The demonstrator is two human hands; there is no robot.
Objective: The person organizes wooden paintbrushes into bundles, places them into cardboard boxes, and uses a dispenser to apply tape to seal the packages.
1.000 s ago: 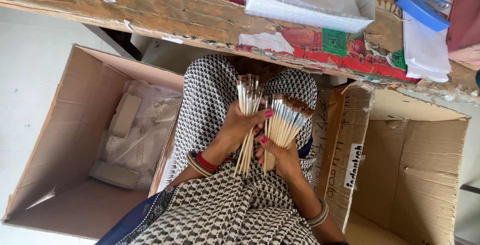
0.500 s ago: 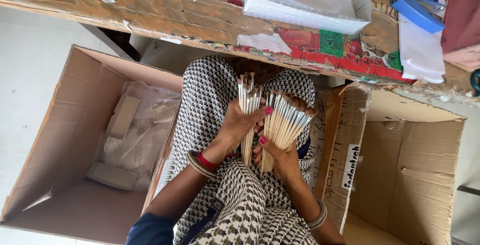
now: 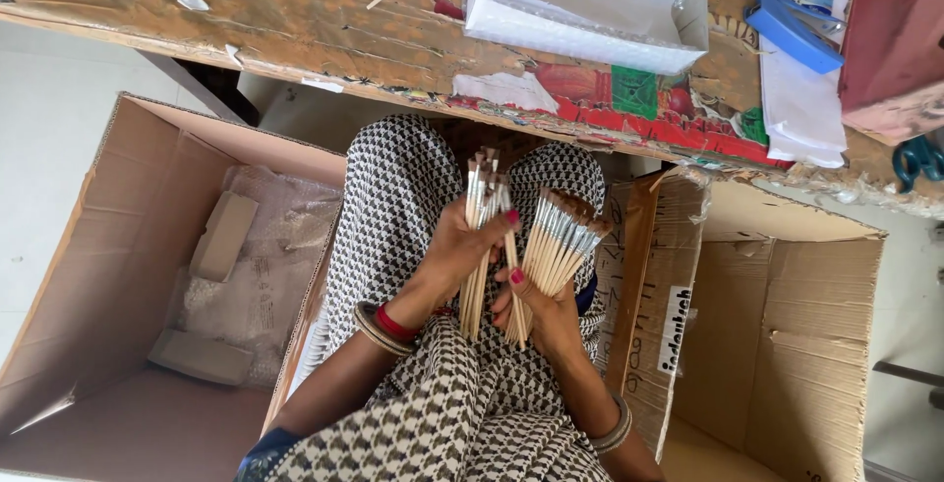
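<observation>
At far left an open carton [image 3: 108,275] sits on the floor with padding and two pale blocks inside. Over the lap, the left hand [image 3: 454,251] is closed around a tight bundle of brushes [image 3: 479,202]; their long axis runs upright, bristle ends away from the body, handles hanging below the fingers. Just beside it, almost touching, the right hand [image 3: 541,310] grips a second, fanned bundle [image 3: 562,231] leaning rightward. That makes two bundles, one per hand; the brushes in each are too many to count. A second open carton [image 3: 787,334] stands at right. Above, the worktop [image 3: 324,39] carries loose sticks, one white tray [image 3: 580,5] and one blue stapler [image 3: 795,30].
</observation>
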